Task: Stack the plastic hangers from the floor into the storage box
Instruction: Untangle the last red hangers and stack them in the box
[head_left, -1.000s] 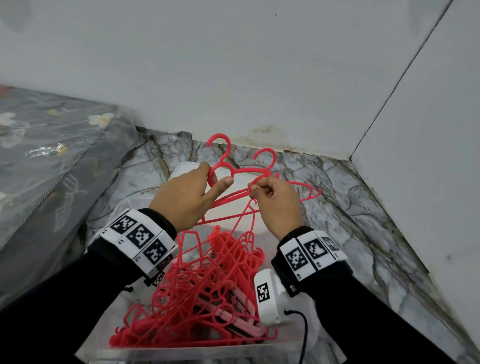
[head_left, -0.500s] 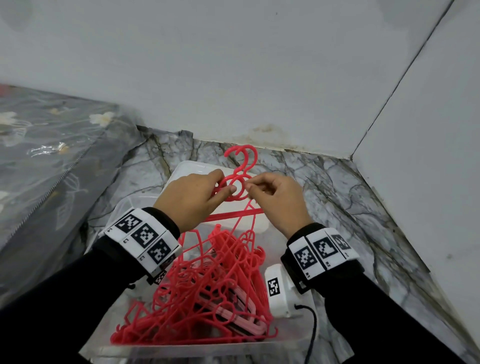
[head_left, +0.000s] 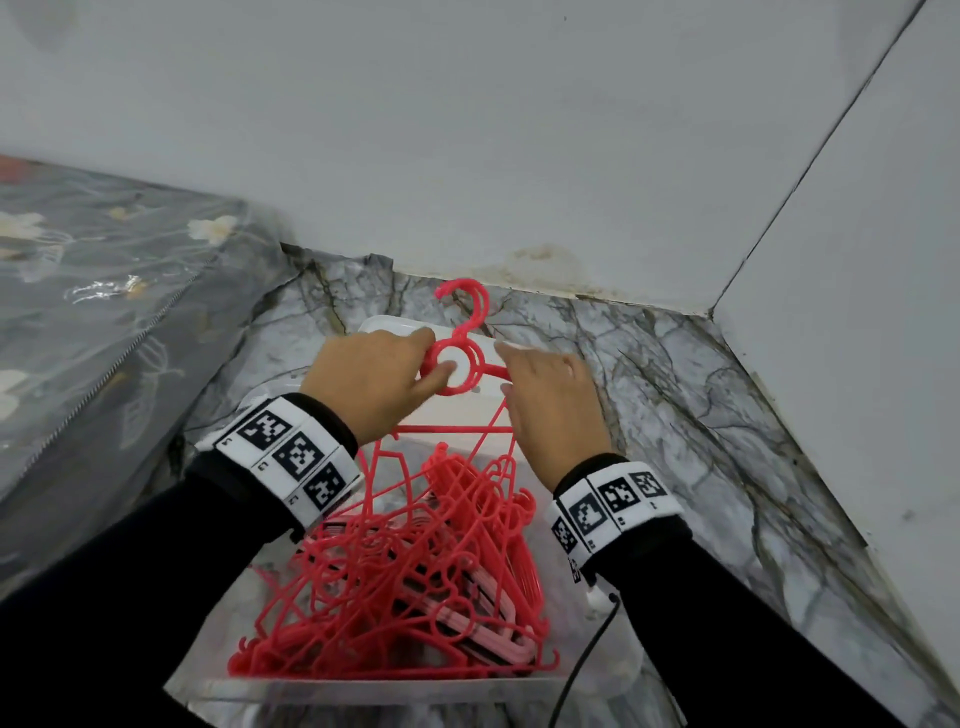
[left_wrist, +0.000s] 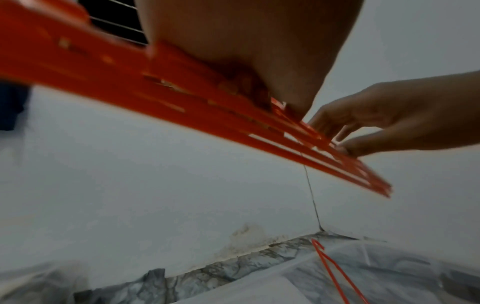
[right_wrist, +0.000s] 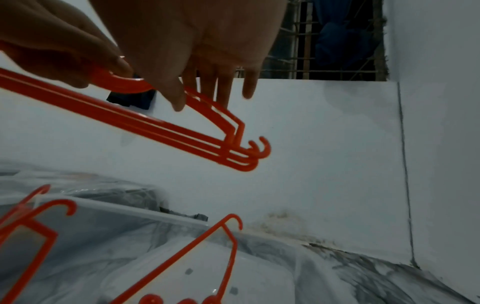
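Marble-patterned floor (head_left: 701, 415), corner of two white walls. Nearest: clear storage box (head_left: 218, 644) holding a tangled heap of red hangers (head_left: 405, 571), hooks pointing all ways, so a flat stack looks blocked until they are sorted. Above it, left hand (head_left: 369, 384) pinches the ring below the hooks of a small aligned bundle of held hangers (head_left: 460, 358), probably to keep them nested. Right hand (head_left: 550, 405) has its fingers straight, tips on the shoulder bar, steadying. Beyond: white lid (head_left: 384, 326); patterned covered mattress (head_left: 104, 312) at left.
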